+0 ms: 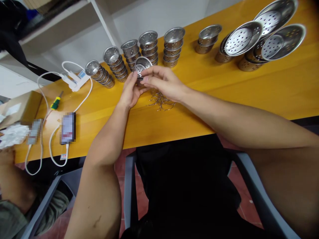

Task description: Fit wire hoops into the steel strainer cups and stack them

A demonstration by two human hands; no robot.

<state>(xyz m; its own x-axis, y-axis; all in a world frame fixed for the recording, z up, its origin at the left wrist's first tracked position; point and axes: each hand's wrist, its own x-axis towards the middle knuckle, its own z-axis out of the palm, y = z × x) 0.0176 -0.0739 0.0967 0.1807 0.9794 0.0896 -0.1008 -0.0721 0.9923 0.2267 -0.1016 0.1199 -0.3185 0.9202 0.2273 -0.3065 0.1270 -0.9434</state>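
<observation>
Held up between both hands is a small perforated metal cup [142, 65], its open mouth tilted toward me. My left hand [130, 91] is closed round its near left side. The fingers of my right hand [163, 81] are bent together at its right rim; whether a thin wire is also between them cannot be seen. Under my right hand lies a loose heap of thin bent wires [161, 102], partly covered by it. Just behind the cup stand stacks of similar perforated cups, among them a leaning stack [116, 63] and an upright stack [172, 46].
To the right are a short cup stack [208, 36] and large perforated bowls [245, 38]. On the left lie a power strip [78, 79], a screwdriver [56, 102], a phone [67, 127], white cables and a cardboard box [23, 108]. Another person's arm [15, 179] is at lower left.
</observation>
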